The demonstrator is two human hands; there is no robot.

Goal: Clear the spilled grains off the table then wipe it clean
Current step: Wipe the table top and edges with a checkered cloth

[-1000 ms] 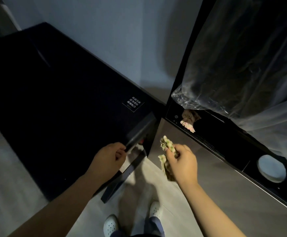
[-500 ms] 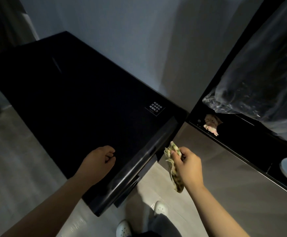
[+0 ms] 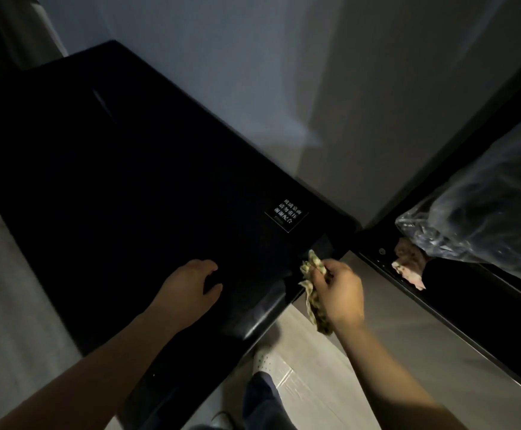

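Cloth, one, fills grip of right hand; left hand lies relaxed on table.

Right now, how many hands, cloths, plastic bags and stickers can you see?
Hands: 2, the left hand and the right hand.
Cloths: 2, the green patterned cloth gripped by the right hand, and the pinkish cloth.
Plastic bags: 1, the clear plastic bag.
Stickers: 1, the sticker on the black table.
Total: 6.

Dim indoor room, prob. a home: glossy black table, grey wall, tile floor.
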